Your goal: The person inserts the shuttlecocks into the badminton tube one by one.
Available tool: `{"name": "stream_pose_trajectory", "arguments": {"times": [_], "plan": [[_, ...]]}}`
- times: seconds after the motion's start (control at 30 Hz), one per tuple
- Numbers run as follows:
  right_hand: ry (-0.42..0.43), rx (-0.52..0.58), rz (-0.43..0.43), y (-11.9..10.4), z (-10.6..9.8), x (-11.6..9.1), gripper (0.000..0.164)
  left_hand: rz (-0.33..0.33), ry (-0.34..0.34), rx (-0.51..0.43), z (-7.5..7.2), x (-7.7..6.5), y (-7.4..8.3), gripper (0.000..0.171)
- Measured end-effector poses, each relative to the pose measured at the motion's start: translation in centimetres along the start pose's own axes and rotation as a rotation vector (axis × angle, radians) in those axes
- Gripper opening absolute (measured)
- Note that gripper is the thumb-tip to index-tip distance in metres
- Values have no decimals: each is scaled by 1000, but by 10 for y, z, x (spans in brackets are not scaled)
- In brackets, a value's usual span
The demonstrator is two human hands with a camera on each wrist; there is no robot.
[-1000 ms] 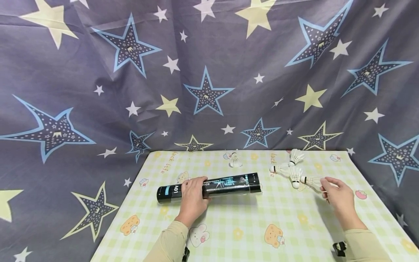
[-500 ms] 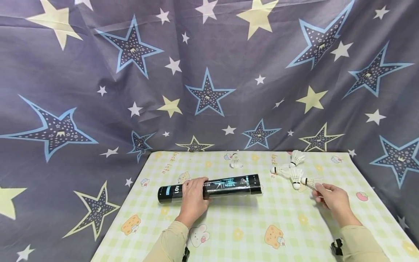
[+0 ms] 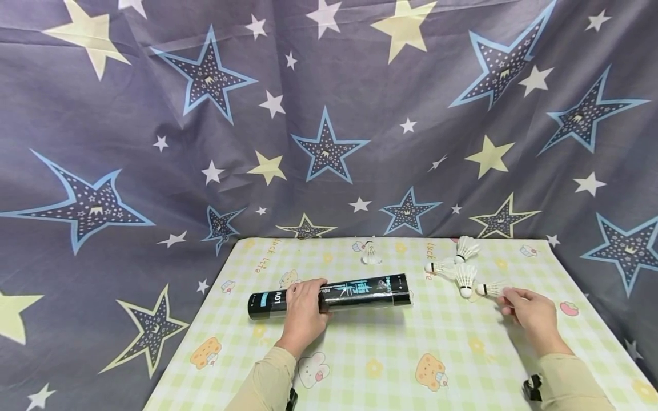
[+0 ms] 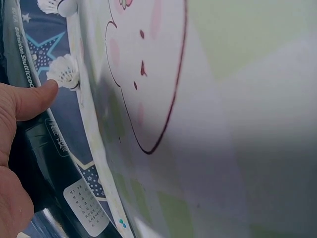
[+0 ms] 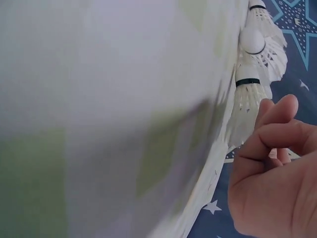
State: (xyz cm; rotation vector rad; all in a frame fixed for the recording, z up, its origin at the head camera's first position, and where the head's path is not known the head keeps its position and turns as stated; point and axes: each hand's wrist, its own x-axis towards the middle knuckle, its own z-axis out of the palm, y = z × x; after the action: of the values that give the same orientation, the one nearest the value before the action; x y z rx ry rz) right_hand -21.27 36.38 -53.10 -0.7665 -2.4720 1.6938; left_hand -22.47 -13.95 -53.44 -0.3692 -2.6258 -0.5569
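Note:
My left hand (image 3: 304, 311) grips a black shuttlecock tube (image 3: 360, 291) around its left half; the tube lies sideways above the cloth, its right end a little higher. In the left wrist view the thumb lies along the tube (image 4: 74, 171). On the right, my right hand (image 3: 532, 317) pinches the feathered rim of a white shuttlecock (image 3: 494, 289), whose cork points left. The right wrist view shows this shuttlecock (image 5: 246, 106) with its black band, the curled fingers partly covering its skirt edge.
Several more shuttlecocks (image 3: 465, 277) lie clustered just left of the pinched one. A lone shuttlecock (image 3: 370, 254) sits behind the tube. The checked tablecloth (image 3: 390, 342) covers the table, and a starry curtain (image 3: 329, 85) hangs behind it.
My right hand has moved left to the shuttlecock's rim, then slightly back right. The shuttlecock has shifted a little right, away from its neighbour. My left hand and the tube stay put.

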Motion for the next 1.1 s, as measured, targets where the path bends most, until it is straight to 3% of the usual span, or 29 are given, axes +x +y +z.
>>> {"name": "stream_pose_trajectory", "arguments": {"times": [0.1,0.27,0.4,0.6,0.83,1.1], "plan": [[36,60,9,-1,-5,-1,50,-1,-5,2,0,0,0,84],[41,282,9,-14,-8,-11,10,8,1,6,0,0,1,84],[-33,334,-61,-32,0,-30,17,6,-3,4,1,0,1,85],[-177,337,-158,-54,25,-54,8,5,-13,5,2,1,1,85],[-294,329,-200,-68,57,-78,12,9,-10,1,5,1,-1,85],[-355,318,-189,-80,96,-96,20,15,-5,2,6,1,-1,86]]}}
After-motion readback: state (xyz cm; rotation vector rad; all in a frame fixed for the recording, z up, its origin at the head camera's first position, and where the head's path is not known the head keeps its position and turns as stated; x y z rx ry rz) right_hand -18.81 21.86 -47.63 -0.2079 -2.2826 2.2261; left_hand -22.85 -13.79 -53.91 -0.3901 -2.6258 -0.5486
